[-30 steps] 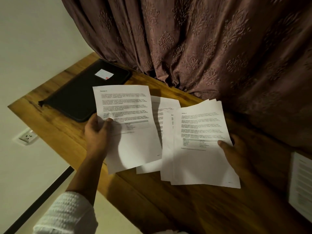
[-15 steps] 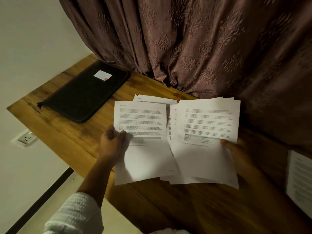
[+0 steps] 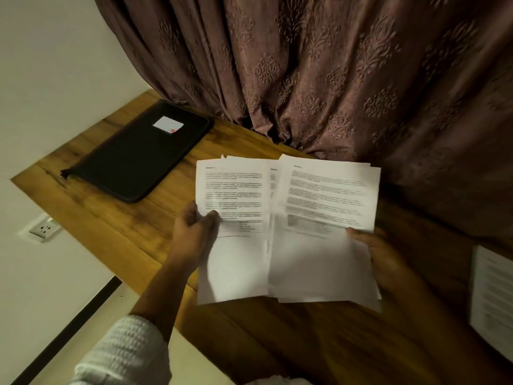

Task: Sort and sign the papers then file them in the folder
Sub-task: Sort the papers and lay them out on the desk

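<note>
Above the wooden table [image 3: 116, 218], left fingers [image 3: 208, 216] pinch one sheet [image 3: 236, 262], right fingers [image 3: 358, 234] grip the stack [image 3: 327, 262].

Table [image 3: 116, 226]: it is stretching out in front of you, with a curtain [image 3: 333, 79] hanging behind it.
Folder [image 3: 138, 157]: it is lying on the table, behind and left of your hands.
Papers: your left hand [image 3: 194, 234] is holding a sheet [image 3: 236, 262] and your right hand [image 3: 385, 262] a stack [image 3: 319, 262], overlapping above the table.
Loose pages [image 3: 491, 295]: they are lying on the table, far right.

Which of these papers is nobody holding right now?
The paper at the far right edge, lying untouched on the table. The left hand grips the left sheet; the right hand grips the fanned stack.
</note>
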